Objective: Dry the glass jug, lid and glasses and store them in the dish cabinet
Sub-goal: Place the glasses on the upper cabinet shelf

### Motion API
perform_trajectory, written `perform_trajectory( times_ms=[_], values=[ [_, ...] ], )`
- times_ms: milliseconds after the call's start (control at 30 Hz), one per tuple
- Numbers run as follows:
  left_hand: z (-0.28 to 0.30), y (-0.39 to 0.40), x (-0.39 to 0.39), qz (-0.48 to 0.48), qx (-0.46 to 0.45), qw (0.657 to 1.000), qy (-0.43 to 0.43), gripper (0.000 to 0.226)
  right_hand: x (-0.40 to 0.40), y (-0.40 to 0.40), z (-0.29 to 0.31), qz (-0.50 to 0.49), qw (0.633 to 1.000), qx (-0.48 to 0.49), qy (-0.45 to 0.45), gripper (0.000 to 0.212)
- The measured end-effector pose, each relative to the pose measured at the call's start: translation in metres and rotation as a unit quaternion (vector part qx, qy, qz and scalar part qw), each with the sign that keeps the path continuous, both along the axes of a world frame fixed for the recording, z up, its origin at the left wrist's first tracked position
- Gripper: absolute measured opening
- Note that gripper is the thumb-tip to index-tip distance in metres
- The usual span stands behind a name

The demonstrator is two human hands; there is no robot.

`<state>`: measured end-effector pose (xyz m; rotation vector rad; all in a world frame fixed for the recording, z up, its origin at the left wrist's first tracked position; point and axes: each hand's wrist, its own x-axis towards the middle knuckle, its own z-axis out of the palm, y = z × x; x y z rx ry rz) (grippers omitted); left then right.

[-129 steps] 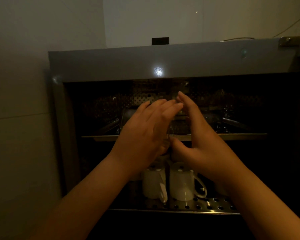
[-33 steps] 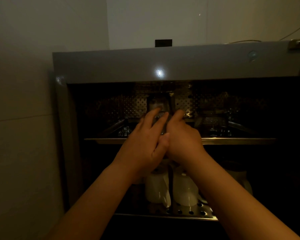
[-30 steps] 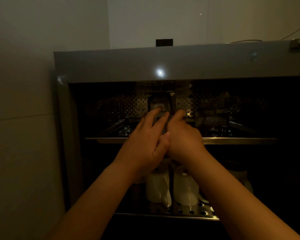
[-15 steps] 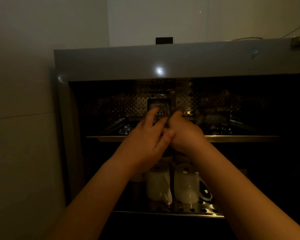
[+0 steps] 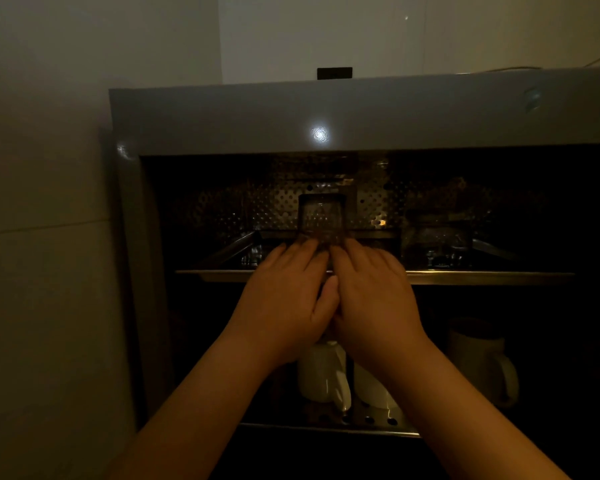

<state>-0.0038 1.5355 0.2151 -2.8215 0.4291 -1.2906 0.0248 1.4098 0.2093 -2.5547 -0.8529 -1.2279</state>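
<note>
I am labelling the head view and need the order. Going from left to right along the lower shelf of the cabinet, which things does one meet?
White mug with its handle toward the viewer → second white mug, partly hidden behind the right forearm → darker mug, apart at the right, handle to the right.

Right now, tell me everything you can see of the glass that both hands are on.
The glass is a clear, squarish tumbler, and the perforated metal back wall shows through it. It stands on the cabinet's upper shelf, about upright, near the middle. The fingers of the left hand and the right hand touch its lower part and hide its base. Whether it rests mouth up or down is unclear.
</note>
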Motion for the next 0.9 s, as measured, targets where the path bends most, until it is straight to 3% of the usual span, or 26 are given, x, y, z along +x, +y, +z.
perform_trajectory(
  times_ms=[100, 467, 667, 900],
  values=[
    [0.004, 0.0, 0.004, 0.007, 0.008, 1.0, 0.008, 0.073, 0.005, 0.002, 0.003, -0.004, 1.0, -0.023, 0.009, 0.054],
    [-0.036, 0.002, -0.004, 0.002, -0.005, 0.999, -0.049, 0.061, -0.001, 0.0, -0.036, 0.021, 0.997, 0.058, -0.046, 0.066],
    [-0.061, -0.004, -0.017, -0.048, -0.039, 0.997, -0.054, 0.06, -0.018, -0.007, -0.058, 0.075, 0.991, 0.108, 0.0, 0.065],
    [-0.079, -0.023, -0.054, -0.085, -0.063, 0.994, -0.031, 0.059, -0.062, -0.033, -0.08, 0.06, 0.991, 0.121, 0.018, 0.076]
  ],
)
